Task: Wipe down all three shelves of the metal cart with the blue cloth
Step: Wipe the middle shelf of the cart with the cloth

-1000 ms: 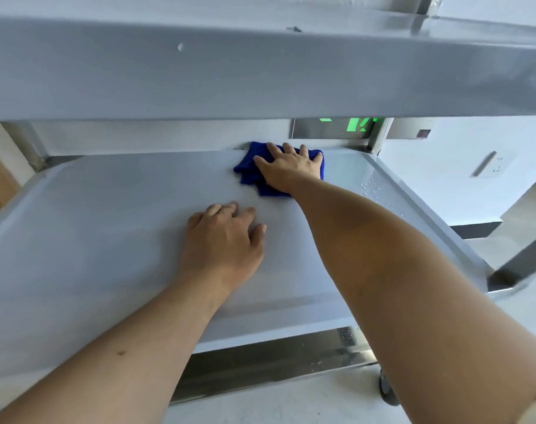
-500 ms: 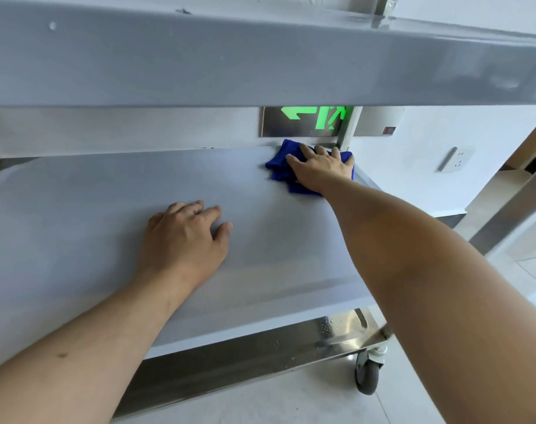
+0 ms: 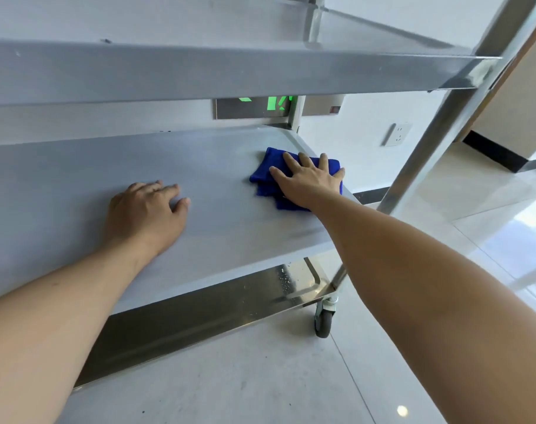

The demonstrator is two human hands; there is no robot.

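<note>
The right hand [image 3: 308, 182] lies flat with fingers spread and straight on the folded blue cloth [image 3: 268, 179], pressing it onto the middle shelf [image 3: 77, 179] of the metal cart [image 3: 438, 139], near the shelf's right edge and toward the far corner; the cloth shows on the left of the hand and beyond the fingertips. The left hand [image 3: 147, 215] rests palm down on the bare shelf surface, fingers loosely bent and holding nothing, well apart from the cloth; above both runs the top shelf [image 3: 199, 71], and below, the shiny bottom shelf [image 3: 230, 301] sits over a caster wheel [image 3: 323, 322] on the pale tiled floor [image 3: 260, 377].
</note>
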